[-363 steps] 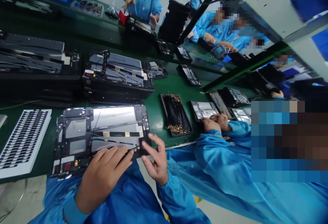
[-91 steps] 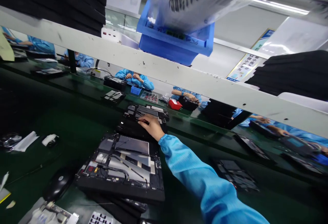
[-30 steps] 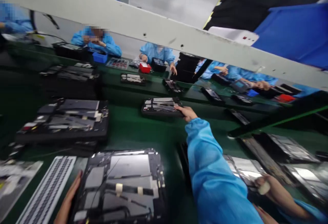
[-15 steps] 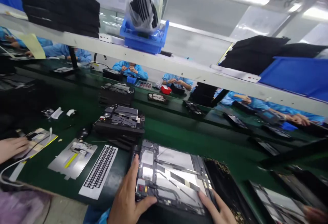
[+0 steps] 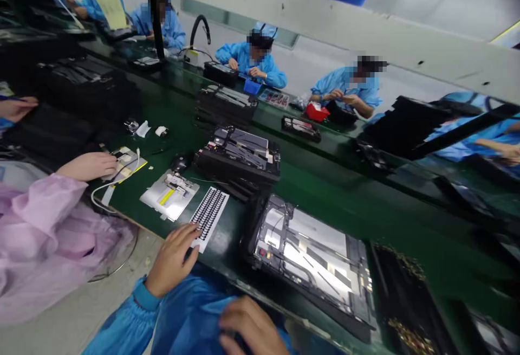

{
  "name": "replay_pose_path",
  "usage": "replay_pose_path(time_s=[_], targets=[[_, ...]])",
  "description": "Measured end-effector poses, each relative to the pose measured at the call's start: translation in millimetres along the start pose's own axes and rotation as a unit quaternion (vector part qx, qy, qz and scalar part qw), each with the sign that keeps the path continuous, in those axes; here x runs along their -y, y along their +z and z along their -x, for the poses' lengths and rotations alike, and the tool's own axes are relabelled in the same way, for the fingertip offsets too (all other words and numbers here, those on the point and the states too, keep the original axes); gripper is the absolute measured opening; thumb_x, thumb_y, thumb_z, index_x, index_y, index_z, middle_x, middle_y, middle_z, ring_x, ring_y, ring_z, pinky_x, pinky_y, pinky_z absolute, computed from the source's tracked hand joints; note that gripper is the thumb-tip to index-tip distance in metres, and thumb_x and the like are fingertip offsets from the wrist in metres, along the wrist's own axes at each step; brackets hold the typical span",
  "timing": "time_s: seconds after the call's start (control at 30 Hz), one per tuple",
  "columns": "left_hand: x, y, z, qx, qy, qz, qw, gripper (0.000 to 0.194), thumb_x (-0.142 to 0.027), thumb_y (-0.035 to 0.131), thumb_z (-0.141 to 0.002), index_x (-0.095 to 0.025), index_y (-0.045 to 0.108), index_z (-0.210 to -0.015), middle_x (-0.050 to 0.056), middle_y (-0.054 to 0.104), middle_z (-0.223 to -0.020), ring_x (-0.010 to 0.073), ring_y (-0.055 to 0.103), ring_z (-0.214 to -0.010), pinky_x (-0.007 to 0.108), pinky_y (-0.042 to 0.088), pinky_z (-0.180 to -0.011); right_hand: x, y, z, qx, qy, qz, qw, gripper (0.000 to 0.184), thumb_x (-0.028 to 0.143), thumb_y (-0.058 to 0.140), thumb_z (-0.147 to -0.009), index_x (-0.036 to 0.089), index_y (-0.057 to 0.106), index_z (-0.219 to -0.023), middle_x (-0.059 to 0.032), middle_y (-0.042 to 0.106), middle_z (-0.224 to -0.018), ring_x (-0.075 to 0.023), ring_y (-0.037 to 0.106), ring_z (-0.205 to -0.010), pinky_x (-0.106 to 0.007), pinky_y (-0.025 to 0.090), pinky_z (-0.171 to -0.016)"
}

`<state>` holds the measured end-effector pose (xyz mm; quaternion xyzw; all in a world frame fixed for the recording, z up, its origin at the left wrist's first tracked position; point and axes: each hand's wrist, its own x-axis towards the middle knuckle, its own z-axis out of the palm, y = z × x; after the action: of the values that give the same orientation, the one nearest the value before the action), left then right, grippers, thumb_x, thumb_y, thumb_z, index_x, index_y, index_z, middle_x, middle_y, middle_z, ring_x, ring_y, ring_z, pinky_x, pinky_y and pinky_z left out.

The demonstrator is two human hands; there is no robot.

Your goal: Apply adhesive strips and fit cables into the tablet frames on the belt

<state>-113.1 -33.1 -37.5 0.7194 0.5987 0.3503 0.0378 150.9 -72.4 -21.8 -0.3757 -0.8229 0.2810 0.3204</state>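
Note:
My left hand (image 5: pixel 173 260) reaches to the bench's front edge, its fingers laid over the lower left corner of a white sheet with black keyboard key shapes (image 5: pixel 211 211). The thumb is apart from the fingers, at the sheet's near edge. Low in the view, above my lap, my right hand (image 5: pixel 254 325) is curled round something small and dark, mostly hidden by the fingers and blurred. To the right, an opened laptop chassis (image 5: pixel 312 252) with silver panels and dark strips lies on top of a black stack, touched by neither hand.
A metal plate with a yellow strip (image 5: pixel 170 195) lies left of the sheet. Behind it are a black mouse (image 5: pixel 181 162) and stacked laptop parts (image 5: pixel 239 154). A co-worker's hand (image 5: pixel 91 165) rests at left. Black strips with gold bits (image 5: pixel 406 295) lie at right. A white shelf beam (image 5: pixel 325 13) crosses above.
Both my hands have left the laptop chassis. The left has moved to the keyboard sheet, the right down toward my lap. The view has tilted down and left.

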Motion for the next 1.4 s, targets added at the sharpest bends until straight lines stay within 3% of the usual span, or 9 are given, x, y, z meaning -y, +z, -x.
replay_pose_path(time_s=[0.07,0.17,0.57,0.67,0.77,0.9,1.0,1.17,1.4], targets=[[3.7,5.2,13.9,0.022,0.002,-0.007,1.000,0.030,-0.022,0.054,-0.097,-0.027,0.066,-0.125,0.004,0.068,-0.129,0.0229,0.063,-0.120,0.041,0.053,-0.103,4.7,33.2,-37.5,0.056,-0.039,-0.027,0.997,0.024,0.037,0.047,-0.101,0.035,0.064,-0.116,-0.0055,0.072,-0.095,-0.0229,0.071,-0.084,-0.036,0.064,-0.073],[-3.0,12.6,31.2,0.024,-0.013,-0.019,0.999,0.033,-0.018,0.049,-0.099,-0.024,0.064,-0.128,0.007,0.068,-0.128,0.0218,0.064,-0.116,0.040,0.054,-0.102,-4.6,58.5,-78.1,0.051,-0.004,0.033,0.998,0.018,0.016,0.047,-0.101,0.023,0.061,-0.109,-0.0078,0.067,-0.098,-0.0218,0.067,-0.091,-0.036,0.060,-0.082],[28.5,28.5,34.0,0.039,0.033,-0.032,0.998,0.032,-0.028,0.047,-0.099,-0.023,0.059,-0.127,0.010,0.060,-0.144,0.0310,0.052,-0.138,0.057,0.033,-0.119,-21.0,69.1,-130.5,0.142,0.018,0.186,0.972,0.004,0.015,0.058,-0.095,0.016,0.061,-0.093,-0.0093,0.066,-0.090,-0.0226,0.063,-0.081,-0.034,0.058,-0.075],[40.6,35.9,24.0,0.034,0.049,-0.036,0.998,0.033,-0.033,0.044,-0.099,-0.022,0.059,-0.126,0.013,0.060,-0.143,0.0338,0.053,-0.137,0.059,0.030,-0.120,-6.9,47.1,-125.8,0.136,-0.003,0.169,0.976,0.011,0.027,0.055,-0.100,0.016,0.060,-0.100,-0.0099,0.066,-0.098,-0.0218,0.063,-0.090,-0.033,0.058,-0.082],[32.0,34.2,10.8,0.023,0.049,-0.029,0.998,0.034,-0.036,0.046,-0.098,-0.022,0.060,-0.126,0.013,0.061,-0.143,0.0361,0.049,-0.140,0.062,0.028,-0.120,16.8,1.0,-89.0,0.087,-0.059,0.033,0.994,0.016,0.034,0.048,-0.104,0.020,0.055,-0.108,-0.0107,0.065,-0.111,-0.0182,0.063,-0.105,-0.028,0.057,-0.090],[-21.7,24.4,-4.1,-0.078,0.041,0.040,0.995,0.032,-0.025,0.061,-0.092,-0.021,0.062,-0.124,0.014,0.065,-0.134,0.0344,0.055,-0.134,0.059,0.039,-0.116,27.0,-74.6,-26.3,-0.064,-0.002,-0.002,0.998,0.011,0.031,0.045,-0.106,0.026,0.053,-0.110,-0.0082,0.063,-0.114,-0.0168,0.064,-0.110,-0.029,0.057,-0.094],[-73.8,25.3,-18.1,-0.080,0.150,0.074,0.983,0.026,-0.019,0.068,-0.089,-0.024,0.067,-0.115,0.008,0.072,-0.120,0.0275,0.064,-0.120,0.050,0.043,-0.114,15.3,-109.8,-1.4,-0.149,0.095,0.107,0.978,0.012,0.019,0.046,-0.103,0.025,0.055,-0.110,-0.0115,0.059,-0.117,-0.0225,0.062,-0.116,-0.038,0.057,-0.095],[-126.5,42.1,-50.8,-0.029,0.251,0.081,0.964,0.032,-0.015,0.072,-0.088,-0.021,0.064,-0.119,0.007,0.073,-0.122,0.0249,0.062,-0.126,0.044,0.043,-0.114,0.6,-113.2,-8.0,-0.152,0.093,0.168,0.970,0.018,0.012,0.049,-0.101,0.023,0.056,-0.114,-0.0123,0.060,-0.118,-0.0227,0.062,-0.114,-0.039,0.056,-0.094],[-131.8,50.6,-66.3,0.001,0.247,0.117,0.962,0.020,-0.010,0.066,-0.092,-0.018,0.062,-0.109,0.008,0.074,-0.119,0.0223,0.064,-0.123,0.041,0.046,-0.109,-1.2,-101.8,-29.4,-0.139,0.087,0.238,0.957,0.012,0.015,0.050,-0.103,0.021,0.056,-0.111,-0.0101,0.066,-0.110,-0.0231,0.061,-0.100,-0.040,0.050,-0.085]])
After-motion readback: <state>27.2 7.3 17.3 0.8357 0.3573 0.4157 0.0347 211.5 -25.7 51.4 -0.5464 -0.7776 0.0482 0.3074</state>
